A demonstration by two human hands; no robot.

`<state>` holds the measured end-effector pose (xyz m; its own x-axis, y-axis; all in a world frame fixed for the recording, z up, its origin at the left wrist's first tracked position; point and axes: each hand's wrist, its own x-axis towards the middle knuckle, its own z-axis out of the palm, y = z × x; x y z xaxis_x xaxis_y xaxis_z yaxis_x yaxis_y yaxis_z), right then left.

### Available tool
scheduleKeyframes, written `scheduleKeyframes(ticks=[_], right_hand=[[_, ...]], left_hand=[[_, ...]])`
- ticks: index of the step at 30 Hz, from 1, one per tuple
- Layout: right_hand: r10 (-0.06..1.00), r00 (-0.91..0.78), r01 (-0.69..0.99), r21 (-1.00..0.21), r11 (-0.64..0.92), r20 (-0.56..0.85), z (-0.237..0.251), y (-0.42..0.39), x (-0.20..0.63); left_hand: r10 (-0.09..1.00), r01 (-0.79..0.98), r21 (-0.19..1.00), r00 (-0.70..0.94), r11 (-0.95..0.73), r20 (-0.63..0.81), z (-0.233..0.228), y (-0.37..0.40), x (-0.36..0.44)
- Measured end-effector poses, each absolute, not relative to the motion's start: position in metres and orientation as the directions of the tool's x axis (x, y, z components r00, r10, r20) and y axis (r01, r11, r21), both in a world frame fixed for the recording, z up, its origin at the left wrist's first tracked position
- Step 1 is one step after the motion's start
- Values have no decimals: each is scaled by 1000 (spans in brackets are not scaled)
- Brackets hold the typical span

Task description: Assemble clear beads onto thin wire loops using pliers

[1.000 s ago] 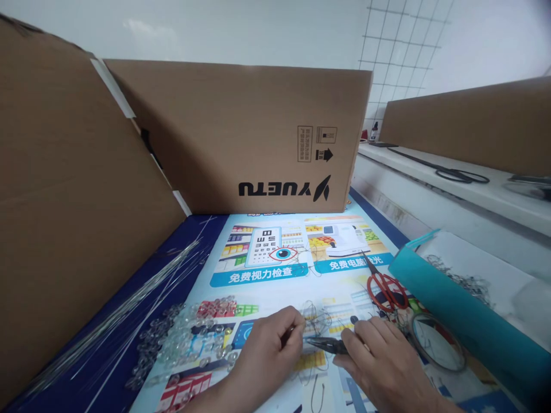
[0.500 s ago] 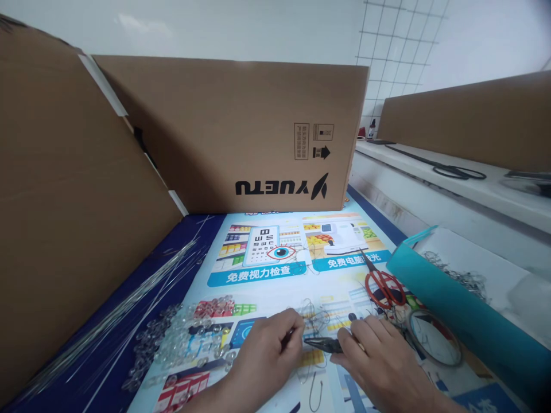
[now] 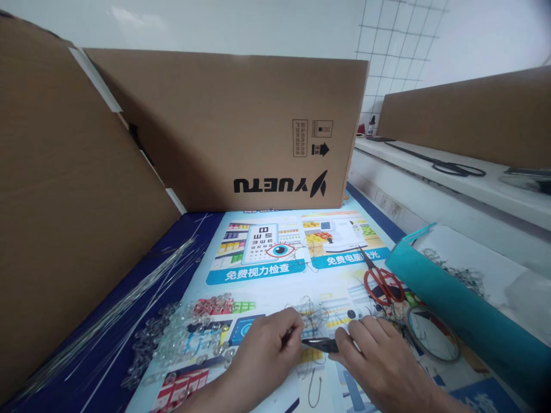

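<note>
- A large cardboard box (image 3: pixel 241 132) stands at the back of the table, its printed lettering upside down.
- A second cardboard panel (image 3: pixel 64 201) leans along the left side.
- A printed poster (image 3: pixel 267 264) with an eye chart lies flat on the blue table (image 3: pixel 181 229).
- A heap of clear glass beads (image 3: pixel 185 338) sits on the poster's left part.
- A bundle of thin straight wires (image 3: pixel 129 298) lies on the table, left of the beads.
- Red-handled scissors (image 3: pixel 381 281) rest on the poster, just beside a teal tray (image 3: pixel 456 315).
- A round wire coil (image 3: pixel 433 338) lies in front of the tray.
- Black scissors (image 3: pixel 451 166) lie on the white ledge (image 3: pixel 430 189) at the right.
</note>
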<state>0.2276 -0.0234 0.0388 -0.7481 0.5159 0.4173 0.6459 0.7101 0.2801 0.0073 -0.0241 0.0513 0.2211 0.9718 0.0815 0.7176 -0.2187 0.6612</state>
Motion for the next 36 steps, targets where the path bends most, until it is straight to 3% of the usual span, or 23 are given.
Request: scheduleKeyframes(ticks=[4, 14, 27, 32, 36], right_hand=[[526, -748, 651, 289, 702, 405, 38, -24, 228], [582, -687, 692, 145, 707, 435, 40, -21, 224], [613, -601, 688, -59, 723, 513, 21, -19, 224], [666, -492, 721, -166, 673, 561, 21, -13, 233], [715, -477, 777, -135, 615, 511, 25, -9, 234]], left_hand=[[967, 714, 662, 246, -227, 67, 53, -24, 7], [980, 653, 743, 200, -148, 20, 59, -25, 6], [971, 326, 944, 204, 49, -121, 61, -22, 5], [992, 412, 911, 122, -25, -28, 59, -15, -7], [983, 605, 780, 165, -162, 76, 59, -16, -7]])
